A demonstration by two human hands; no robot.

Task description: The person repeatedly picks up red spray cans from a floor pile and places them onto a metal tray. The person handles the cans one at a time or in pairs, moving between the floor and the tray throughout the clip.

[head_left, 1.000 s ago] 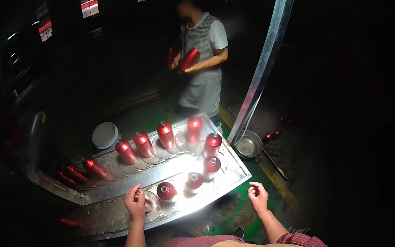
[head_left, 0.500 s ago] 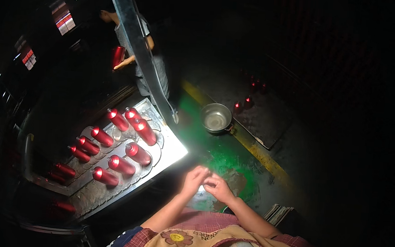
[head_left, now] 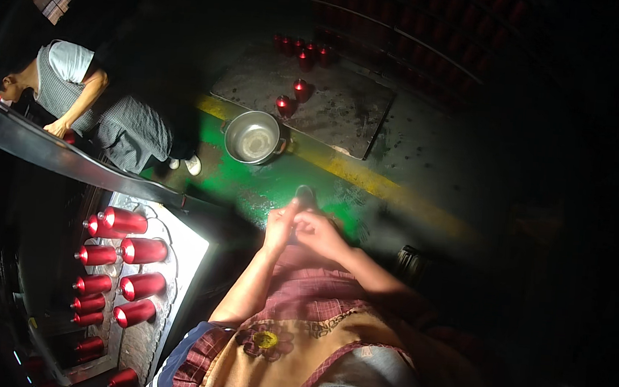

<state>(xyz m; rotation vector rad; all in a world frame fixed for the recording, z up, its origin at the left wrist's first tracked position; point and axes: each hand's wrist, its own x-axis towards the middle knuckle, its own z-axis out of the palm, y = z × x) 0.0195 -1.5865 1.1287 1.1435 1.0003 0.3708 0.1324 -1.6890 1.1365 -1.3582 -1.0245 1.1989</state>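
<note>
My left hand (head_left: pixel 279 224) and my right hand (head_left: pixel 318 233) are close together in front of my apron, with their fingertips nearly meeting. Fingers on both are bent inward and closed; anything between them is too small or too hidden to make out. To the left of my hands, several shiny red bottle-shaped cylinders (head_left: pixel 143 251) with small metal tips stand in rows on a brightly lit bench (head_left: pixel 190 246). Neither hand touches them.
A metal pot (head_left: pixel 253 138) sits on the green floor by a yellow line (head_left: pixel 340 168). Beyond it, more red cylinders (head_left: pixel 300 89) stand on a dark board (head_left: pixel 345 113). At far left a co-worker (head_left: pixel 67 83) leans over behind a metal rail (head_left: pixel 72 157).
My view has swung right, so the bench sits lower left and the pot further left. My hands stay together. The co-worker, upright with a red cylinder before, now bends down.
</note>
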